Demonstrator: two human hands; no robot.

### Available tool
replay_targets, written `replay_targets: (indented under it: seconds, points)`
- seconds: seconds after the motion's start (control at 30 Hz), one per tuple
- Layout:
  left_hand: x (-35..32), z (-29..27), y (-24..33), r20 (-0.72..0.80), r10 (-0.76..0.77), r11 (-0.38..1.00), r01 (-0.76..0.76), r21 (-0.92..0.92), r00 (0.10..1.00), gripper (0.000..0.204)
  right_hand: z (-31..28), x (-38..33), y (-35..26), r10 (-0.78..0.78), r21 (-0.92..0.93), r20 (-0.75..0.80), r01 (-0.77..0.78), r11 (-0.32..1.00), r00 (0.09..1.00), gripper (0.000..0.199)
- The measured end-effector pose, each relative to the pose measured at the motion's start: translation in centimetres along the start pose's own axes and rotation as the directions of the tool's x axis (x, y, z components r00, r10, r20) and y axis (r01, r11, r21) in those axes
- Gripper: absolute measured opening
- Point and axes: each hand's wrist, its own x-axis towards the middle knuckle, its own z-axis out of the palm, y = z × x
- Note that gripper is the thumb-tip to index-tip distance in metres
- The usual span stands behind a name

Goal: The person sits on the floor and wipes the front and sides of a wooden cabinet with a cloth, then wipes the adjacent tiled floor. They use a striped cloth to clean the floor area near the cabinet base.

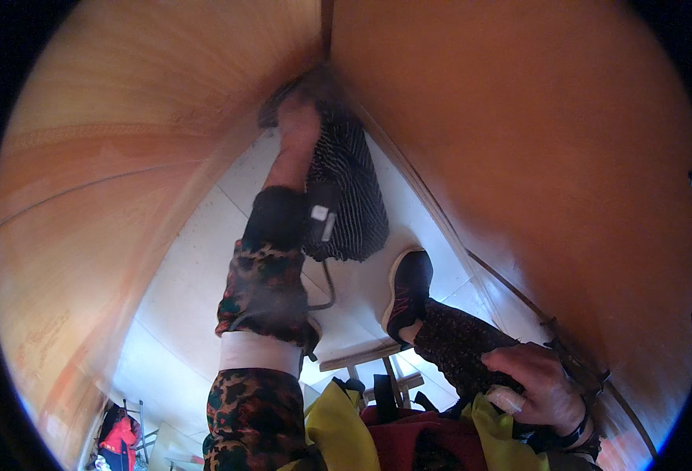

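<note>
My left hand [299,118] reaches far ahead into the corner where two orange-brown panels meet. It is closed on a dark striped cloth [350,188], which hangs down toward the pale floor. The fingertips are blurred and partly hidden by the cloth. A small black device [322,210] with a pale label sits by my left wrist, and a cable [330,290] runs from it. Near my right knee, my right hand [538,385] rests against the dark patterned trouser leg [460,345], its visible fingers extended and holding nothing. A pale wrap covers one finger.
The left panel [111,157] and the right panel [534,141] close in on both sides. A thin cable or tube [511,286] runs along the right panel's lower edge. My dark shoe [410,294] stands on the tiles [205,243]. Behind it is a small wooden stool [362,357].
</note>
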Motion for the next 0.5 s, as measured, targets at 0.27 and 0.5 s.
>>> replay_targets:
  seconds: [0.27, 0.5]
  points:
    - [2.2, 1.5, 0.4, 0.063, 0.336, 0.918, -0.342, 0.203, 0.940, 0.028, -0.2, 0.0, 0.1, 0.045, 0.002, 0.071, -0.045, 0.999, 0.996, 0.048]
    - [-0.7, -1.7, -1.9, 0.090, 0.070, 0.993, -0.079, 0.091, 0.993, 0.027, -0.5, 0.0, 0.2, 0.042, 0.001, 0.105, -0.042, 0.999, 0.994, 0.051]
